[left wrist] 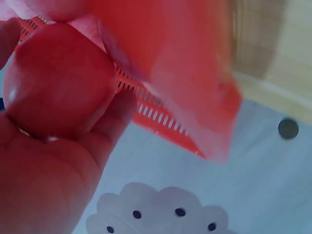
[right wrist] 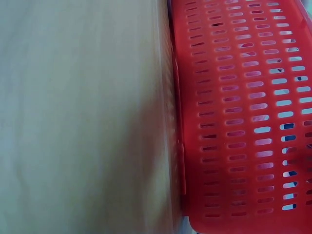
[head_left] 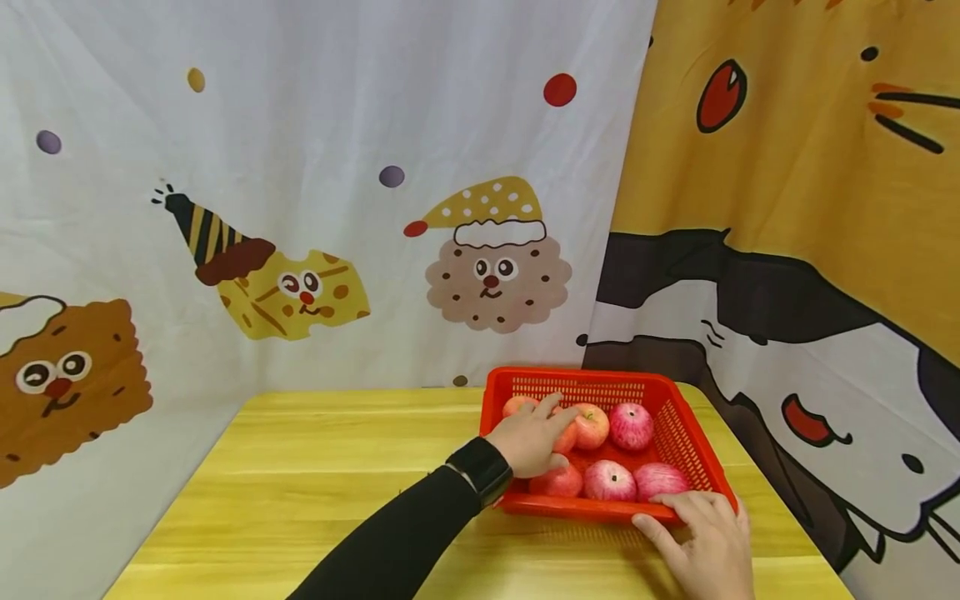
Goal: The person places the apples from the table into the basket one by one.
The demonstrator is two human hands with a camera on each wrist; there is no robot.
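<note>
A red plastic basket (head_left: 562, 506) with slotted walls stands on the table's right part and holds several red and pink apples. My left hand (head_left: 528, 437) reaches in at its left side. In the left wrist view, thumb and fingers curl around a red apple (left wrist: 58, 80). Beside that hand lie an orange-red apple (head_left: 592, 426) and a pink striped apple (head_left: 632, 426). Along the near wall sit another striped apple (head_left: 609, 481) and a pink one (head_left: 662, 480). My right hand (head_left: 705, 537) grips the basket's near right corner, thumb outside the near wall and fingers over the rim.
The wooden table (head_left: 337, 483) extends to the left of the basket. Behind it hangs a white curtain (head_left: 315, 167) with cartoon prints, and on the right a yellow, black and white printed cloth (head_left: 787, 167) comes close to the table edge.
</note>
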